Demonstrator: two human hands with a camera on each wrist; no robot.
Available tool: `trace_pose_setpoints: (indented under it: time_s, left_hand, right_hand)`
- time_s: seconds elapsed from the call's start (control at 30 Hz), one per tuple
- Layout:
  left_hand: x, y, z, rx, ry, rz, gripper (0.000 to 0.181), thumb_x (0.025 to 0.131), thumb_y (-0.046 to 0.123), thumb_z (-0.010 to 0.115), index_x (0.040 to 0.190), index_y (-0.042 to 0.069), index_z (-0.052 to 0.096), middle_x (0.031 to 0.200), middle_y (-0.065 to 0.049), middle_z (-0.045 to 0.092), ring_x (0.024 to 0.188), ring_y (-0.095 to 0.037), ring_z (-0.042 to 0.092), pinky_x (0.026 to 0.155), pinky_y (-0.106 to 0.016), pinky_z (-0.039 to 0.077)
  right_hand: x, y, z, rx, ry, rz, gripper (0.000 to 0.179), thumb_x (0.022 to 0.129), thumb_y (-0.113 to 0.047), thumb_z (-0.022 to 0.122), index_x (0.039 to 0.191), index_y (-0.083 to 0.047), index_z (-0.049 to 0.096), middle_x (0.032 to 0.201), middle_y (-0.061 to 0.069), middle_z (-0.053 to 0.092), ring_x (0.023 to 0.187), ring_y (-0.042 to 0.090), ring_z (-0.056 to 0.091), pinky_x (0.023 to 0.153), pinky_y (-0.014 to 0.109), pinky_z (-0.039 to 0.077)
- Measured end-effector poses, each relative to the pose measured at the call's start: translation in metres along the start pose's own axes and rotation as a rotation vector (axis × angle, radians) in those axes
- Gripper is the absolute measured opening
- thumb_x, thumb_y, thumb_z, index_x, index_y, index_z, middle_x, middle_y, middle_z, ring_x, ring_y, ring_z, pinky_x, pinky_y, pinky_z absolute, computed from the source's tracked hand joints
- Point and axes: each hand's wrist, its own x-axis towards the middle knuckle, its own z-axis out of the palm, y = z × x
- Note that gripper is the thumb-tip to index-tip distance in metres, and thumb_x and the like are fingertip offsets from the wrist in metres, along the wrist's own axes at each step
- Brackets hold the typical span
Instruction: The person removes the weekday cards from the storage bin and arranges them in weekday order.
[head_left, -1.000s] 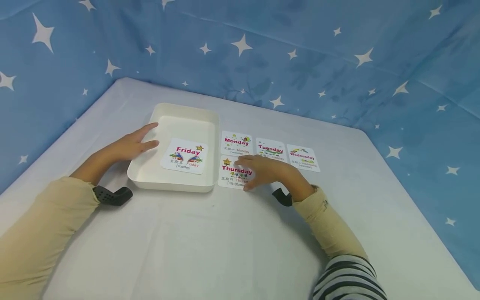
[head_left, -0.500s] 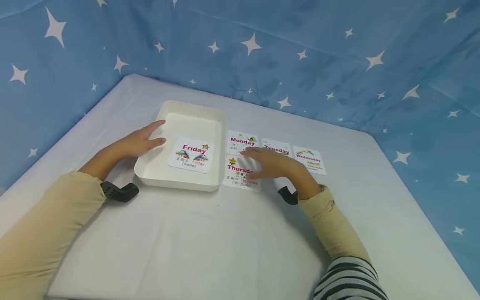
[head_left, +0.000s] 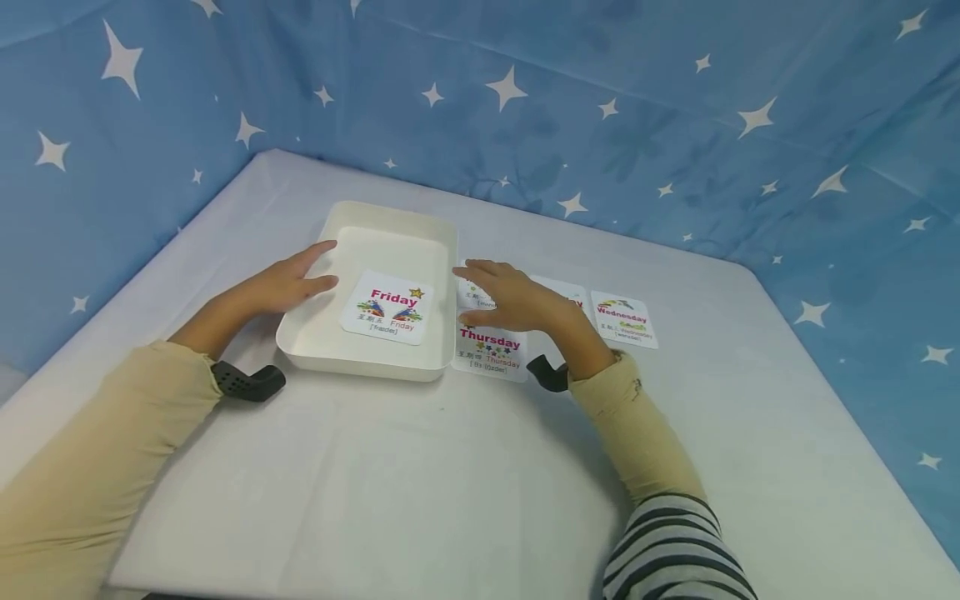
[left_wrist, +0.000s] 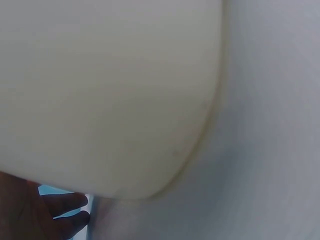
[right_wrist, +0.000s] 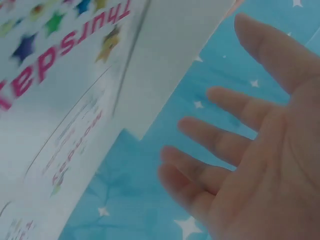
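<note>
A shallow white tray (head_left: 405,218) stands on the table with a Friday card (head_left: 386,308) lying in it. My left hand (head_left: 288,282) rests at the tray's left rim, thumb and fingers spread. In the left wrist view the tray wall (left_wrist: 110,100) fills much of the picture. My right hand (head_left: 510,296) hovers beside the tray's right wall, fingers spread and holding nothing. Under it lie the Thursday card (head_left: 491,354) and the partly hidden Monday card (head_left: 471,296). In the right wrist view the hand (right_wrist: 250,130) is apart from the Thursday card (right_wrist: 65,45).
Right of the hand are a mostly covered Tuesday card (head_left: 566,292) and a Wednesday card (head_left: 624,319). A white cloth covers the table (head_left: 375,483). Behind it hangs a blue curtain (head_left: 637,83) with white stars. Black wrist mounts (head_left: 251,383) sit near the cuffs.
My right hand has left the Thursday card and moved left and up toward the tray's right wall. The left hand stays at the left rim. The whole view has shifted slightly.
</note>
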Motion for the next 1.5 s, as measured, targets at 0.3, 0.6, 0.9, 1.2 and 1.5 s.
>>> trace_pose_setpoints:
  time_s: [0.3, 0.6, 0.9, 1.2, 1.5]
  left_hand:
    - [0.006, 0.005, 0.004, 0.004, 0.003, 0.025, 0.068, 0.097, 0.034, 0.040, 0.147, 0.006, 0.003, 0.150, -0.027, 0.006, 0.136, -0.047, 0.008, 0.108, -0.061, 0.010]
    - [-0.003, 0.003, -0.004, 0.024, 0.010, 0.011, 0.070, 0.097, 0.035, 0.040, 0.146, 0.004, 0.001, 0.149, -0.028, 0.004, 0.135, -0.049, 0.007, 0.107, -0.062, 0.009]
    - [-0.003, 0.002, -0.001, 0.025, 0.004, 0.024, 0.071, 0.096, 0.036, 0.041, 0.146, 0.004, 0.002, 0.149, -0.029, 0.005, 0.135, -0.049, 0.007, 0.107, -0.062, 0.010]
    - [-0.001, 0.002, -0.001, 0.027, 0.001, 0.028, 0.071, 0.096, 0.037, 0.040, 0.146, 0.003, 0.002, 0.149, -0.030, 0.005, 0.134, -0.049, 0.007, 0.107, -0.062, 0.010]
    - [-0.002, 0.003, 0.000, 0.018, 0.000, 0.031, 0.071, 0.096, 0.036, 0.040, 0.146, 0.003, 0.002, 0.149, -0.029, 0.005, 0.135, -0.049, 0.007, 0.107, -0.062, 0.010]
  right_hand:
    - [0.012, -0.021, -0.003, -0.023, 0.027, -0.025, 0.074, 0.086, -0.044, 0.059, 0.146, -0.025, 0.021, 0.154, 0.003, 0.014, 0.141, 0.027, 0.013, 0.112, 0.049, 0.018]
    - [0.036, -0.041, 0.011, -0.102, 0.008, -0.072, 0.082, 0.081, -0.054, 0.060, 0.146, -0.027, 0.018, 0.154, 0.004, 0.014, 0.141, 0.026, 0.013, 0.112, 0.051, 0.014]
    - [0.041, -0.045, 0.029, -0.180, -0.053, -0.059, 0.106, 0.070, -0.065, 0.063, 0.148, -0.026, 0.003, 0.154, 0.006, 0.011, 0.142, 0.024, 0.009, 0.111, 0.047, 0.010]
    - [0.040, -0.047, 0.029, -0.199, -0.056, -0.048, 0.105, 0.072, -0.063, 0.063, 0.148, -0.024, 0.004, 0.150, 0.004, 0.024, 0.138, 0.020, 0.022, 0.109, 0.046, 0.011]
    - [0.044, -0.048, 0.034, -0.203, -0.052, -0.022, 0.097, 0.075, -0.060, 0.062, 0.148, -0.025, 0.008, 0.149, 0.004, 0.026, 0.137, 0.021, 0.024, 0.109, 0.048, 0.010]
